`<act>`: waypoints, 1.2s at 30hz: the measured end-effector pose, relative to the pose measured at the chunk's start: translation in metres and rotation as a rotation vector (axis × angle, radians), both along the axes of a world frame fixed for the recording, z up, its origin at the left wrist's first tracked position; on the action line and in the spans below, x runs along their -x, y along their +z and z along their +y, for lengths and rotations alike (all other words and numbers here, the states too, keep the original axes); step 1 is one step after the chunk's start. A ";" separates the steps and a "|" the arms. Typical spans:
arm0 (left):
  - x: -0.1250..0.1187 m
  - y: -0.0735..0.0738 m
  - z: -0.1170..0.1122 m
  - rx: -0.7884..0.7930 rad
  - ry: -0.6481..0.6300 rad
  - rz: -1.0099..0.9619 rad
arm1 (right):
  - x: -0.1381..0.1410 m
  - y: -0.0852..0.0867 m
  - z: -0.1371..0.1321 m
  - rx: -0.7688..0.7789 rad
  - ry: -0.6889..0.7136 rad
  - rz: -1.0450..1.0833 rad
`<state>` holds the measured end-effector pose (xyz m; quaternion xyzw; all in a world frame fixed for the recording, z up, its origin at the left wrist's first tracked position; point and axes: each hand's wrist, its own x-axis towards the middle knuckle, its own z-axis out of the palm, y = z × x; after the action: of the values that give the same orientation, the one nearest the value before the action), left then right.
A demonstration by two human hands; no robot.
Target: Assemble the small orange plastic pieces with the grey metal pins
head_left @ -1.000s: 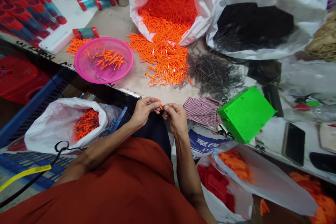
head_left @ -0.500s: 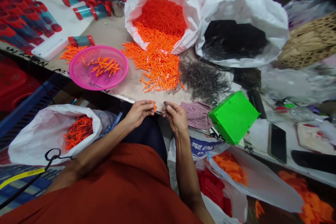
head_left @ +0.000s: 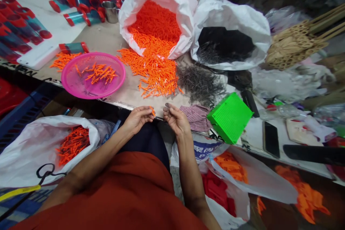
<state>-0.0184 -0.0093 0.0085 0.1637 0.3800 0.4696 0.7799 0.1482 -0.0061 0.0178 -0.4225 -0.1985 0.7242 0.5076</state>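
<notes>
Lower centre of frame: left hand [head_left: 138,118] pinches a small orange piece [head_left: 152,111] between thumb and fingertips. Piece is at the right end of that hand, long axis steep, top leaning left. Right hand [head_left: 176,118] is just right of it, gap between the two hands, so the piece lies left of the right fingers. Right thumb and fingers are curled close together; greyish spot at the tip, cannot tell if it's a held part. Orange pile [head_left: 160,75] is above the gap, upper centre; dark pile [head_left: 201,84] is up and right, nearer the right hand. Checked cloth [head_left: 196,116] just beside right hand.
</notes>
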 end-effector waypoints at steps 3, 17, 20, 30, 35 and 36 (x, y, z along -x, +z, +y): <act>0.001 -0.001 0.000 0.013 -0.007 0.000 | 0.000 0.001 0.002 0.020 -0.026 0.051; 0.001 -0.005 0.000 0.014 -0.009 0.044 | -0.017 0.012 -0.001 -0.150 -0.186 -0.211; 0.001 -0.004 -0.002 0.009 -0.012 0.044 | -0.033 0.017 -0.004 -0.253 -0.346 -0.397; -0.002 -0.004 -0.004 0.016 0.000 0.053 | -0.088 0.020 -0.014 -0.285 -0.630 -0.769; -0.001 -0.004 -0.003 0.030 0.002 0.071 | -0.092 0.014 -0.018 -0.280 -0.528 -0.845; -0.001 -0.004 -0.003 0.032 0.001 0.074 | -0.096 0.015 -0.019 -0.286 -0.521 -0.882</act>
<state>-0.0177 -0.0126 0.0047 0.1684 0.4161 0.4573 0.7677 0.2442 -0.0249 0.0323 -0.6488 -0.3781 0.2934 0.5916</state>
